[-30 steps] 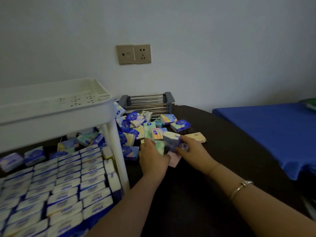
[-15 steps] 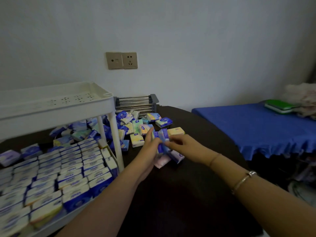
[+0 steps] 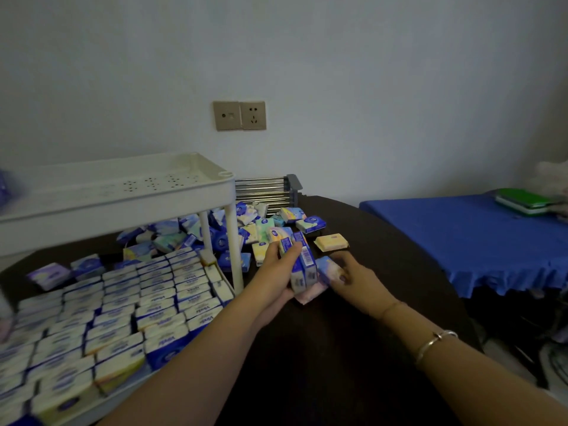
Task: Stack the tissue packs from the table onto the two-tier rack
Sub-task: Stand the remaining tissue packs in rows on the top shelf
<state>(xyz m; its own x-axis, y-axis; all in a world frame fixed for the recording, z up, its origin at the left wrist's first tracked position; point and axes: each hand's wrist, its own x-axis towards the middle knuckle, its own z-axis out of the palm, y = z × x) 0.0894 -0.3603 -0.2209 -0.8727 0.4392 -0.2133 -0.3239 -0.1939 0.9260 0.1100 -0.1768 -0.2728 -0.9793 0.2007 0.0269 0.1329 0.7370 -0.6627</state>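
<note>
Blue packs (image 3: 302, 265) are standing bunched in the left hand (image 3: 276, 272), fingers curling round them above the table (image 3: 338, 348); the right hand (image 3: 353, 279) is pinching another pack (image 3: 327, 269). Loosely gripped, they could be slipping out before reaching the rack (image 3: 123, 192).

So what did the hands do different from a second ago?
The left hand lifted from the table and now grips two packs standing on edge. The right hand slid aside to another pack. The rack, its filled lower tier and the loose pile stayed as they were.
</note>
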